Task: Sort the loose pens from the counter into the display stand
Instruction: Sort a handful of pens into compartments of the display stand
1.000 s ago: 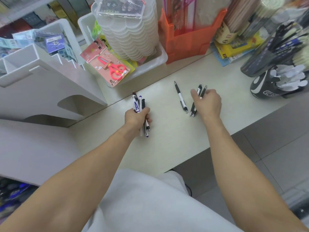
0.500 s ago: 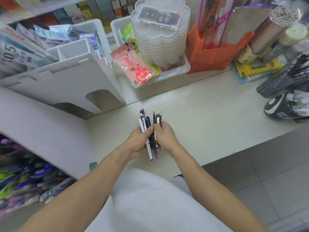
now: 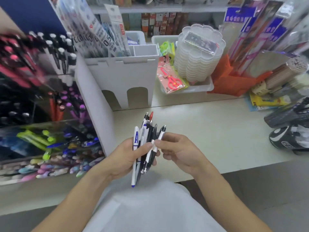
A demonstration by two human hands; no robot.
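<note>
L hand (image 3: 127,158) grip curled tight round pen bundle (image 3: 145,144) over bench (image 3: 217,131) front edge, R hand (image 3: 178,151) fingertips pinching one white-black pen (image 3: 158,141) in bundle, display stand (image 3: 41,97) at left.

All the pens (image 3: 147,146) are now gathered off the counter (image 3: 217,131) into the left hand (image 3: 128,158).

At frame centre the left hand (image 3: 127,158) holds a bundle of pens (image 3: 145,144) above the surface (image 3: 217,131), the right hand (image 3: 180,151) just right of it, the display stand (image 3: 41,97) at left and a tray (image 3: 199,87) behind.
</note>
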